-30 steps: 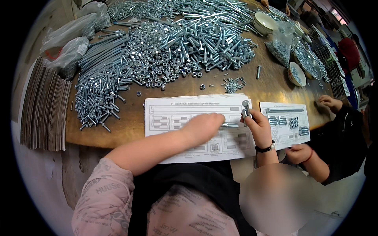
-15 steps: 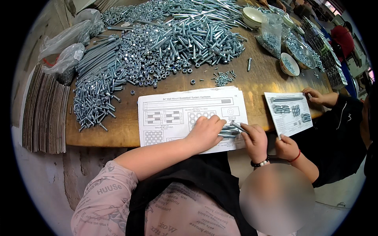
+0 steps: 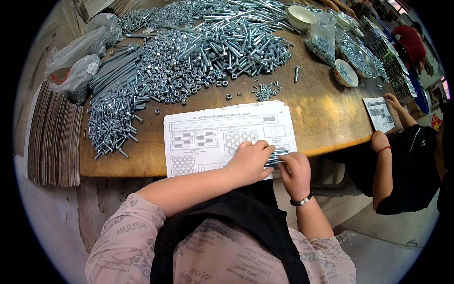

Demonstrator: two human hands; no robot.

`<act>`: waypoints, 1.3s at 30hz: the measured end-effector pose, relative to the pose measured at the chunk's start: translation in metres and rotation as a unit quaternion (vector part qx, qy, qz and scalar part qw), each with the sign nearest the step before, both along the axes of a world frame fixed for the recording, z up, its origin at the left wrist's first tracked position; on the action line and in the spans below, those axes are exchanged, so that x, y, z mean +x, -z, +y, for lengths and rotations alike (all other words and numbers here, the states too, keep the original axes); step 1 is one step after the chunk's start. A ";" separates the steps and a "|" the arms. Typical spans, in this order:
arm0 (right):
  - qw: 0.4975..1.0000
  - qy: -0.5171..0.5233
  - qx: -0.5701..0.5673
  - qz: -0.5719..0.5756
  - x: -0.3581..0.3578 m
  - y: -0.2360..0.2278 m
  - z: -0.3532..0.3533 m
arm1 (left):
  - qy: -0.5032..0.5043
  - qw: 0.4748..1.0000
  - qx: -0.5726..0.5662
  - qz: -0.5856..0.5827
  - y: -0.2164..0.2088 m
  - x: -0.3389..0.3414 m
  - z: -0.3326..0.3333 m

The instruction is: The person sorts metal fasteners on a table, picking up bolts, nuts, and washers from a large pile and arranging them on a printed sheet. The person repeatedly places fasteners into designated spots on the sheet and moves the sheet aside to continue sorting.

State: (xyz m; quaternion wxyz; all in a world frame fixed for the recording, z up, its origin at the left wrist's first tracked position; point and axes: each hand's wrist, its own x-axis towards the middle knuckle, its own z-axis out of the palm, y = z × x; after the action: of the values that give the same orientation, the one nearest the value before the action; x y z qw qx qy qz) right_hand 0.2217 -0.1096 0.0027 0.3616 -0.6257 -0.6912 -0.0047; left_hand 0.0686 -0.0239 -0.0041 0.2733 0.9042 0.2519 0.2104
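A stack of white printed sheets [image 3: 208,124] with line drawings of hardware lies at the table's front edge. Over its lower right part, my left hand [image 3: 249,163] is closed round a small bundle of silvery bolts [image 3: 276,156]. From the right, my right hand [image 3: 296,174] reaches the same bundle, its thumb and fingers pinched at the bolts' ends. The fingers cover part of the bundle, so its far ends do not show fully.
Behind the sheets spread heaps of long bolts [image 3: 236,47], lock nuts [image 3: 177,80] and short bolts [image 3: 111,120]. Small screws [image 3: 266,91] and a single bolt [image 3: 296,74] lie nearer. Cardboard [image 3: 54,137] is stacked left. Bowls [image 3: 345,73] stand right; a co-worker holds a packed card [image 3: 378,115].
My right hand has moved slightly left, bringing its bolt against the bundle in my left hand. The co-worker has drawn back to the right with the packed card.
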 end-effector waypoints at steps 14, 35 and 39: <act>0.749 -0.013 -0.072 0.658 0.009 0.016 0.007 | 0.018 0.994 0.058 0.092 0.003 0.010 -0.001; 0.953 -0.172 -0.249 -0.005 -0.114 -0.001 0.231 | -0.346 0.924 0.035 0.160 0.005 -0.209 0.154; 0.927 -0.141 -0.326 -0.122 -0.164 -0.007 0.249 | -0.336 0.926 0.031 0.168 0.011 -0.207 0.152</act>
State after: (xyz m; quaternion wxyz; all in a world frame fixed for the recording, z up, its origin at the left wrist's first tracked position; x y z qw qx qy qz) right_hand 0.0581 0.1390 0.0100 0.0470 -0.5998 -0.7744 0.1958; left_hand -0.1389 0.1281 -0.0155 0.1123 0.7966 0.5765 0.1427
